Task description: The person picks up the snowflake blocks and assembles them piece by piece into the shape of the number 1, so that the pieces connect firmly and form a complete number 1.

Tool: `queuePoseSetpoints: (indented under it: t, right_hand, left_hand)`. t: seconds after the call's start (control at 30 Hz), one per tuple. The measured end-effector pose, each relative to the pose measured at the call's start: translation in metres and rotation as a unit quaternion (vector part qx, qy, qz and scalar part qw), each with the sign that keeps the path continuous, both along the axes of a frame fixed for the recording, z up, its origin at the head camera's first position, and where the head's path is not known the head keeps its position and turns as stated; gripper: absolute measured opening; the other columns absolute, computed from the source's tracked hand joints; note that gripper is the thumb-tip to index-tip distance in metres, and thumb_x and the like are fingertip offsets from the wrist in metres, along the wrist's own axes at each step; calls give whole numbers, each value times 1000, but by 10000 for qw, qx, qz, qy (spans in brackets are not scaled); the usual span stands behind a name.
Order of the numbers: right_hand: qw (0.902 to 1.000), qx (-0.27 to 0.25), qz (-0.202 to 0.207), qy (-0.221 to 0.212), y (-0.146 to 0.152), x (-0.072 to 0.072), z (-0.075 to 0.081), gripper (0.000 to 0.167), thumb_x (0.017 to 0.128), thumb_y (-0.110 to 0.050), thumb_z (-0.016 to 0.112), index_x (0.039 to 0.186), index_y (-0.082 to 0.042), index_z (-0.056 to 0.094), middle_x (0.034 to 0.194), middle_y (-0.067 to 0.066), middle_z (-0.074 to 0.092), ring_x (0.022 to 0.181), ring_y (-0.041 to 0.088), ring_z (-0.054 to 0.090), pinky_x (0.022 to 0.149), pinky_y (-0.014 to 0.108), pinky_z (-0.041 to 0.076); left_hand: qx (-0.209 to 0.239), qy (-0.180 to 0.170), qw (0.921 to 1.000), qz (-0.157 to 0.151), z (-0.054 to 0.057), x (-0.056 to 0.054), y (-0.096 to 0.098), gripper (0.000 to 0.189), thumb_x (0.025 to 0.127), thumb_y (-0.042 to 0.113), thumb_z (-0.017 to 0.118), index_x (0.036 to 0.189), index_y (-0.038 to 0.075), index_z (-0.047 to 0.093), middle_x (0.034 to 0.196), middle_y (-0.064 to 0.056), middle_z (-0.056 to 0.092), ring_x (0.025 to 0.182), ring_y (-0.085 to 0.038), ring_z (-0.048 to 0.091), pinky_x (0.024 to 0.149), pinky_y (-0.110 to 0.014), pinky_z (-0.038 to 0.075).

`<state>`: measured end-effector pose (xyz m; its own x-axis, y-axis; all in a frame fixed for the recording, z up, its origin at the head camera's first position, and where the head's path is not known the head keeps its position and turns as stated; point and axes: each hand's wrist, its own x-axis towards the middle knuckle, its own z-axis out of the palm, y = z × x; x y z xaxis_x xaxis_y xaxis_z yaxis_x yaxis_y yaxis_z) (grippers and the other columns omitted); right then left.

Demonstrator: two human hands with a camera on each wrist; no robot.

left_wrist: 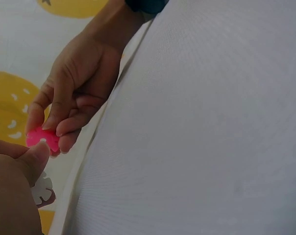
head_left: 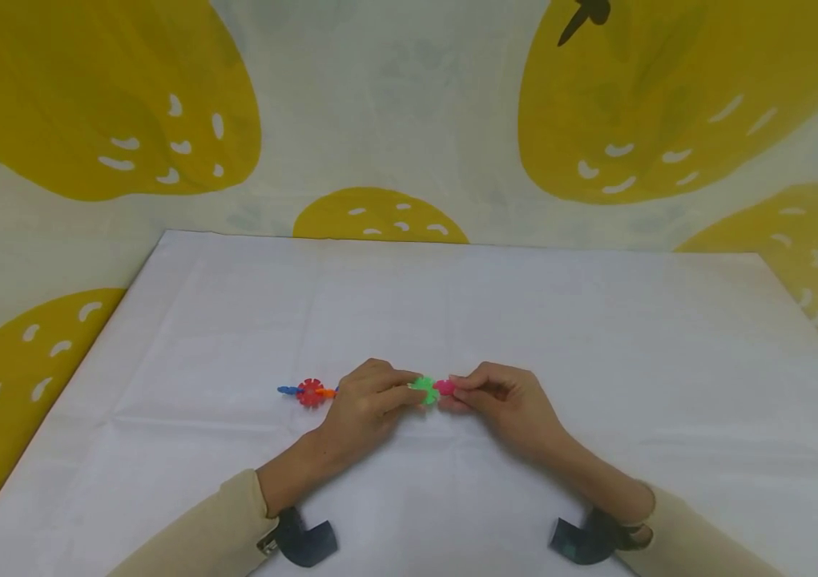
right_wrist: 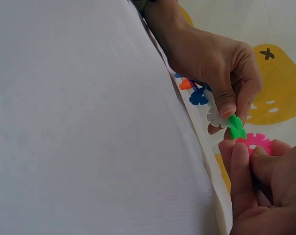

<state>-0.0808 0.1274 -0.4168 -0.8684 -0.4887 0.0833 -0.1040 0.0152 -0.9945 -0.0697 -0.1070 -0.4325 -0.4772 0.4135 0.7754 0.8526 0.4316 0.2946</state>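
Observation:
My left hand (head_left: 365, 405) pinches a green notched plastic disc (head_left: 425, 390) between thumb and fingers. The green disc is part of a chain of slotted snowflake discs. Left of this hand the chain shows a blue disc (head_left: 288, 390), a red disc (head_left: 311, 393) and an orange disc (head_left: 324, 393). In the right wrist view, a white disc (right_wrist: 214, 113) and a dark blue disc (right_wrist: 198, 96) also show under the left hand. My right hand (head_left: 517, 405) pinches a pink disc (head_left: 445, 388), its edge right at the green disc. Fingers partly cover both discs.
A white-covered table (head_left: 596, 320) lies beneath both hands. Behind it hangs a pale cloth (head_left: 394, 96) printed with yellow fruit shapes. Dark bands with curved pieces (head_left: 308, 545) sit at both wrists, over beige sleeves (head_left: 199, 529).

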Motion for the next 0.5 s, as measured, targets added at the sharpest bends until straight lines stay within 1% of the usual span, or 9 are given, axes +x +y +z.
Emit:
queuePoseSetpoints:
  t: [0.03,0.17,0.27,0.33,0.4,0.5]
  right_hand:
    - [10000,8,-8,59,0,0,0,14,88,1,66,100,-2,71,98,13,69,86,29,70,82,33,53]
    - [9994,-45,-2,330,-1,0,-1,16,87,4,65,101,-1,71,97,13,69,85,29,70,80,33,54]
    - [9985,-82,27,541,-1,0,-2,17,86,6,65,101,0,71,96,13,70,85,29,70,79,33,54]
    - [9981,-86,31,617,-1,0,-2,17,86,7,65,100,0,71,95,13,70,84,29,70,79,33,54]
    - [9981,-98,33,606,-2,0,-1,17,85,8,65,99,-1,71,95,13,70,84,30,70,80,33,54]
    - [9979,-115,31,642,-2,1,0,16,85,8,66,98,-1,71,94,15,70,84,30,69,79,33,54]
  left_hand:
    - [18,17,10000,-4,0,0,0,23,70,-6,79,87,9,75,91,-8,71,77,-19,64,71,-26,52]
    - [79,75,9999,-19,1,0,0,10,81,1,73,86,9,76,90,-9,71,76,-20,64,70,-27,51]
    - [126,199,9997,-30,2,-1,0,8,87,6,69,86,10,77,89,-9,71,75,-20,63,69,-27,51]
    - [143,305,9994,-18,2,-1,1,9,88,7,69,85,10,77,89,-9,71,74,-20,63,68,-27,51]
    - [156,383,9991,-3,3,-1,1,9,87,8,69,85,10,77,89,-9,71,73,-20,63,68,-28,51]
    - [135,421,9990,34,3,0,1,10,88,8,68,84,11,78,89,-9,72,73,-20,63,68,-28,52]
